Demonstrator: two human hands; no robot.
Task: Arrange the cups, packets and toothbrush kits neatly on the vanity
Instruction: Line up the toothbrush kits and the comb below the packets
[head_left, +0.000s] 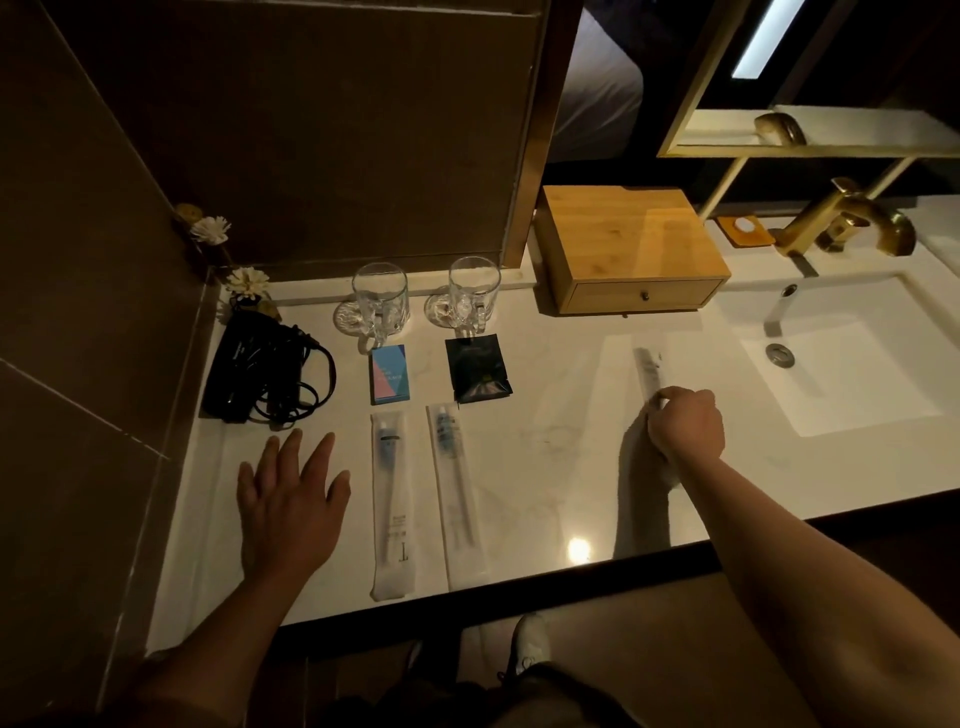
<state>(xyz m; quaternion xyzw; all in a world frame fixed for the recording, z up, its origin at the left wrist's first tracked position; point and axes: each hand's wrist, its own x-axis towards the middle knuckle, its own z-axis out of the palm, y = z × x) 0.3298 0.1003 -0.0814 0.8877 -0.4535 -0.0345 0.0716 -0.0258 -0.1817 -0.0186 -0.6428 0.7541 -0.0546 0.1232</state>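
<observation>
Both forearms reach over the worktop (519, 457): the left hand (291, 493) lies flat, fingers spread and empty; the right hand (685, 423) closes on a third kit (649, 366) beside the sink (841, 364). 2 cups (379, 299), 2 packets (389, 374) and 2 toothbrush kits (392, 499) sit aligned; seemingly only that kit remains.

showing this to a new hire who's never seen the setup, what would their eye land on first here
Probably the tidy grid on the white vanity: two glass cups at the back, a blue packet and a black packet in front of them, then two toothbrush kits lying side by side. Next, the right hand closed on a third clear-wrapped item near the sink, while the left hand rests flat, open, beside a black corded appliance.
</observation>
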